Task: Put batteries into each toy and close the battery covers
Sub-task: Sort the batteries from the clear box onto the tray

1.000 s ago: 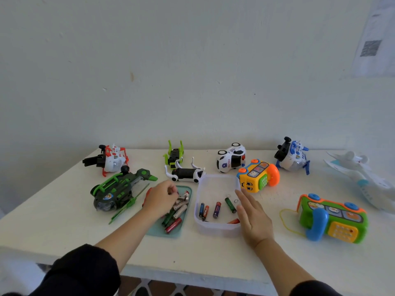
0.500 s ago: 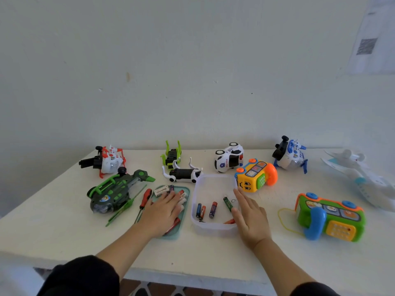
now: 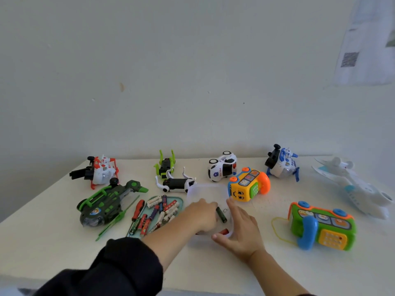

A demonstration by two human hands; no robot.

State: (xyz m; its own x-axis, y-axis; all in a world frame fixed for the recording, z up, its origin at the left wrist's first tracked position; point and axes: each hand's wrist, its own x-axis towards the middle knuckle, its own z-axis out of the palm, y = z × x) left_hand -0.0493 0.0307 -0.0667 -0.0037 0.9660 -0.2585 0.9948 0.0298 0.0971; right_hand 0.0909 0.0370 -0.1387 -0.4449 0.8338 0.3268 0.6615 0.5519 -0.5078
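Note:
My left hand (image 3: 201,214) reaches into the clear plastic container (image 3: 208,187) at the table's middle. Its fingers curl down over the batteries there, and motion blur hides whether they hold one. A dark green battery (image 3: 221,214) lies just right of its fingertips, and a red battery (image 3: 223,232) sits at the front wall. My right hand (image 3: 240,230) rests against the container's right side with straight fingers, its thumb at the front corner. Left of the container, a teal tray (image 3: 179,200) holds several more batteries.
Screwdrivers (image 3: 137,211) lie between the tray and a green helicopter (image 3: 102,205). Along the back stand a red-white helicopter (image 3: 100,171), a green-black toy (image 3: 165,165), a dog toy (image 3: 177,184), a police car (image 3: 222,169), a yellow phone car (image 3: 248,184) and a blue-white helicopter (image 3: 282,164). A green phone toy (image 3: 322,225) and a white plane (image 3: 352,186) are at the right.
My left hand left the teal tray and moved right into the clear container. My right hand stayed beside the container, its thumb now at the front corner.

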